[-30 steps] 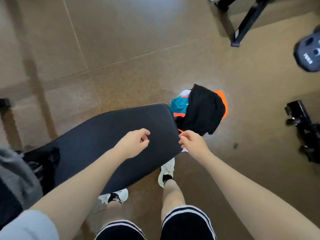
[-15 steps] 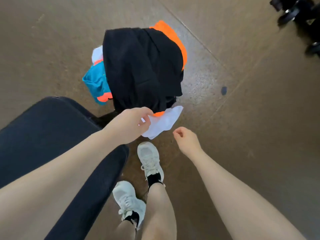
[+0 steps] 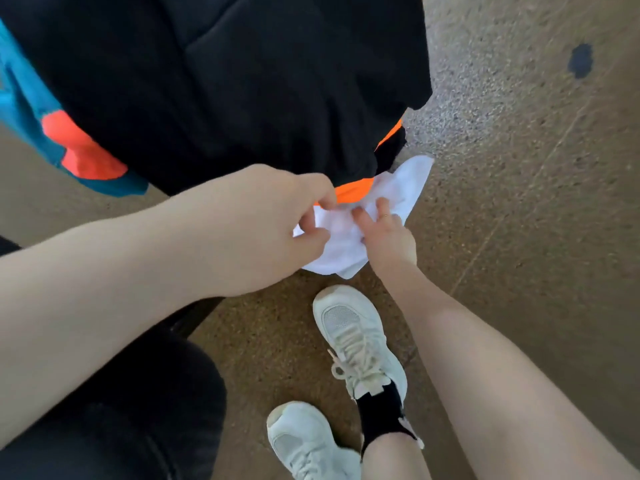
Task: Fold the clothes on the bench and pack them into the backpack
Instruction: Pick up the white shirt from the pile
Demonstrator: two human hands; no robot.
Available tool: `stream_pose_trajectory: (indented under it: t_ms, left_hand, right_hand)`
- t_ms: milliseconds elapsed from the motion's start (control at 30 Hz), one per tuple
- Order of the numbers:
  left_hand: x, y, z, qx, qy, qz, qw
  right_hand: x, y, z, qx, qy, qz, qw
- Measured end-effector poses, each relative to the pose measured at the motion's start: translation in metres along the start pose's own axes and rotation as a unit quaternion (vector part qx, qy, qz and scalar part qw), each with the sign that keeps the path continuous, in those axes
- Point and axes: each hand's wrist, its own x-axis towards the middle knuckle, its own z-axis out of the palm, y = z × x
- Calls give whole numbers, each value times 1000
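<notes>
Head view, looking steeply down. Your left hand [image 3: 277,216] reaches in from the left, fingers curled, pinching the near-left edge of the white garment [image 3: 349,237]. Your right hand [image 3: 388,237] comes from the lower right; its fingers [image 3: 382,206] lie spread on top of the same white cloth, with the thumb hidden, so you cannot tell whether it grips or only presses. The two hands are close together, both on the white garment.

The white garment is bunched at the near edge of the backpack [image 3: 225,81], partly tucked under it. It sits against an orange strip [image 3: 353,190] on the bag's lower edge and spills onto the floor [image 3: 519,202]. The backpack is draped in black fabric, stands on the floor and fills the upper part of the view. Teal fabric with an orange patch [image 3: 83,150] shows at its left side.

The dark worktop [image 3: 138,410] occupies the lower left, under your left forearm. Two white sneakers [image 3: 356,341] with black socks stand on the brown speckled floor just below the hands. A dark spot [image 3: 581,60] marks the floor at upper right.
</notes>
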Motion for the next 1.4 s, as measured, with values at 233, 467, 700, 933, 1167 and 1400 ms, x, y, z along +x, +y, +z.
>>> stream_pose_trajectory:
  t_ms: [233,467,700,933,1167,1400]
  left_hand:
    - [-5,3,-10,32,-85,-30,995]
    - [-82,68,-72,-79,-13,-45,996]
    - [-222,161,-163,-200,97,-27,975]
    - [-357,190,-222,-122,227,-32,966]
    - [-449,171,-232,-222,235,-91,942]
    - [-480,178,-252,-391,318,-181,844]
  right_hand:
    - [-44,-4,-53,59,118,-43,990]
    - [-183,5,-215,291,-24,-114,950]
    - [-317,-28,-397,409,-111,-85,902]
    - [-423,-107,-494,396,-127,-137,899]
    - [-457,-166,-506,223,-22,-259,940]
    - [-428,-206,-528,142,13,-331,933]
